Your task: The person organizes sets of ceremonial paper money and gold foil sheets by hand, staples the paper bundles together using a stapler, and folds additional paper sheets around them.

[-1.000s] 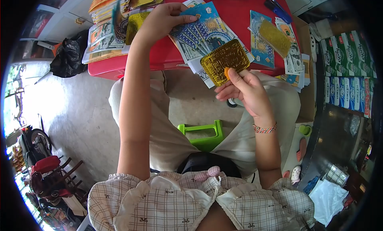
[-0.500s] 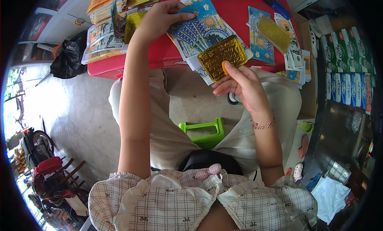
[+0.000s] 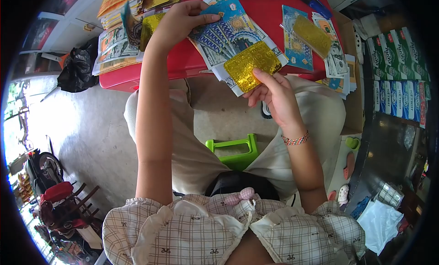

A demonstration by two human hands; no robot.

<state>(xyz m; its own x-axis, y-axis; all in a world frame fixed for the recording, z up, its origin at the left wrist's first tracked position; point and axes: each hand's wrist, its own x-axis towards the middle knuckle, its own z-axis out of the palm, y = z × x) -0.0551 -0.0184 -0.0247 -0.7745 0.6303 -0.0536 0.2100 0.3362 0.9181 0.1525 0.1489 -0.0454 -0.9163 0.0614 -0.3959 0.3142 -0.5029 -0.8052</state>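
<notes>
My left hand [image 3: 176, 29] pinches the upper left of a fanned stack of paper banknotes [image 3: 224, 31], its thumb on the blue ones on top. The stack reaches over the near edge of the red table [image 3: 185, 66]. An embossed gold sheet [image 3: 253, 67] lies across the lower end of the fan, its near corner between the thumb and fingers of my right hand [image 3: 276, 93]. To the right on the table lie a blue note [image 3: 298, 59], a gold piece in clear wrap [image 3: 312, 36] and dollar-like notes [image 3: 336, 59]. What lies under the fan is hidden.
Bundles of orange-edged paper [image 3: 120, 8] and dollar-like notes [image 3: 114, 43] fill the table's left end. Blue pens [image 3: 315, 4] lie at the back right. A green plastic stool [image 3: 242, 159] stands between my knees. A black bag [image 3: 78, 68] hangs at the left.
The gold sheet has shifted slightly left and now catches more light. My right hand moved a little left with it. My left hand still holds the fan, moved slightly left.
</notes>
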